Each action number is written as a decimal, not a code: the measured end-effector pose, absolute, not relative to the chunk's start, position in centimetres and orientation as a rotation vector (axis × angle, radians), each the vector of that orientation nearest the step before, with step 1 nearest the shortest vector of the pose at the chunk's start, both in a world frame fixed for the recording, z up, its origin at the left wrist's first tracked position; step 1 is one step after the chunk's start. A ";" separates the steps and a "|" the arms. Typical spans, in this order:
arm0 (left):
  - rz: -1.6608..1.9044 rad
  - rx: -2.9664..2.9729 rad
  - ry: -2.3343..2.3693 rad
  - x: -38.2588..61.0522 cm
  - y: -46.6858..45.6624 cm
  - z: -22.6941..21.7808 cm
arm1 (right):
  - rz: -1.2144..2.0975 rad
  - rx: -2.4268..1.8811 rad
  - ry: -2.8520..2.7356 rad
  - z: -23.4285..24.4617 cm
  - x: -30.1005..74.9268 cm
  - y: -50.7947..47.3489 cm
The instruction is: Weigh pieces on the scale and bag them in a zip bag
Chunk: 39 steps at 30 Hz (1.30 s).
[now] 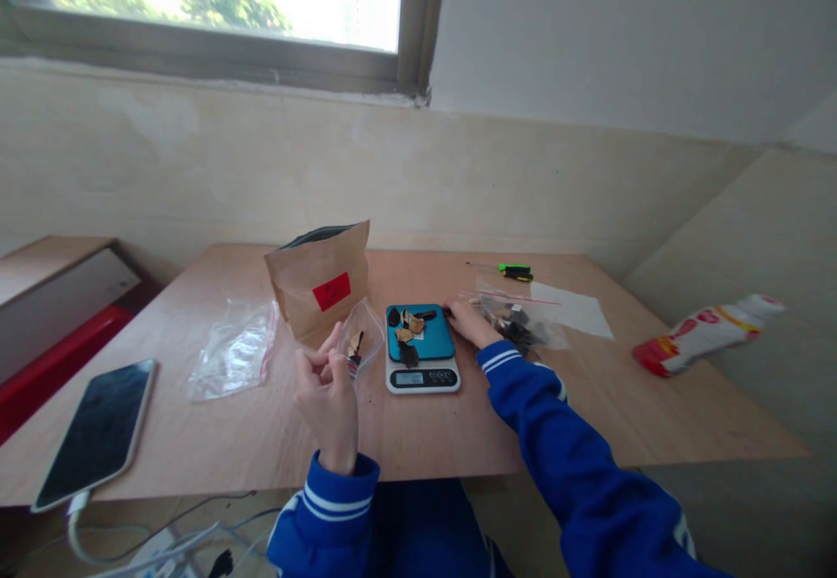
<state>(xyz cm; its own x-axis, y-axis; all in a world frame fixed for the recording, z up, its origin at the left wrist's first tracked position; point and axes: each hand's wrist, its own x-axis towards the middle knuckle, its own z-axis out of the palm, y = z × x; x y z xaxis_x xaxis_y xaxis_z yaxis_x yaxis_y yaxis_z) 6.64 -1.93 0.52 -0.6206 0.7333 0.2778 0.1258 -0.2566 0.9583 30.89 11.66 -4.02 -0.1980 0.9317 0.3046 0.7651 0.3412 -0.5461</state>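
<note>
My left hand [330,386] is closed on a small clear zip bag [370,334] with a few dried brown and dark pieces inside. Right of it sits a white kitchen scale [424,379] with a blue platform, its display lit but too small to read. Several dried pieces [411,325], some tan and some nearly black, lie on the platform. At the platform's right edge, the fingertips of my right hand [469,321] pinch a small dark piece [447,311]. Beside my right wrist lies a clear zip bag of dark pieces [516,321], partly hidden by my sleeve.
A brown paper pouch [320,282] with a red label stands behind my left hand. Clear bags [235,351] and a phone [98,430] on a cable lie left. A screwdriver [513,268], white paper [572,308] and a bottle on its side [706,334] are right.
</note>
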 end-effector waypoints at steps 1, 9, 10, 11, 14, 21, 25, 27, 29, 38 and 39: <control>1.934 1.038 1.560 6.7 -1.9 0.5 | 0.359 -1.499 -2.007 -3.7 30.8 11.6; 1.907 1.053 1.554 7.0 -1.5 0.2 | 0.394 -1.307 -1.914 5.1 25.7 8.4; 1.902 1.052 1.552 7.0 -1.4 0.1 | 0.475 -1.171 -1.971 6.3 24.7 7.6; 1.899 1.052 1.551 7.0 -1.2 0.2 | 0.538 -1.072 -2.051 7.3 23.8 6.9; 1.920 1.045 1.541 6.7 -1.0 0.3 | 0.539 -0.995 -2.147 8.2 22.6 6.0; 1.994 0.998 1.499 5.6 -0.9 0.4 | 0.532 -1.326 -2.308 1.0 25.9 9.6; 1.988 0.988 1.501 5.5 -0.9 0.1 | 0.611 -1.250 -2.404 -1.8 26.8 10.4; 1.971 0.991 1.516 5.5 -0.9 0.1 | 0.604 -1.212 -2.375 -2.1 26.8 10.5; 1.959 1.000 1.527 5.6 -1.0 0.1 | 0.592 -1.218 -2.340 -2.1 26.9 10.6; 1.933 0.986 1.486 5.8 -1.3 0.2 | 0.597 -1.310 -2.228 -1.9 27.2 10.8; 1.935 0.982 1.481 5.8 -1.4 0.2 | 0.606 -1.318 -2.210 -1.9 27.1 10.7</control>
<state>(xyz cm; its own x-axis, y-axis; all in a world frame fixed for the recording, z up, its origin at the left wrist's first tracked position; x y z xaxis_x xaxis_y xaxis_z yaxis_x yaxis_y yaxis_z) 5.76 -1.36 0.23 -0.6093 0.7565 0.2376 0.0315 -0.2763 0.9606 27.13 10.72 -1.88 -0.4113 0.8926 0.1847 0.6735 0.4341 -0.5983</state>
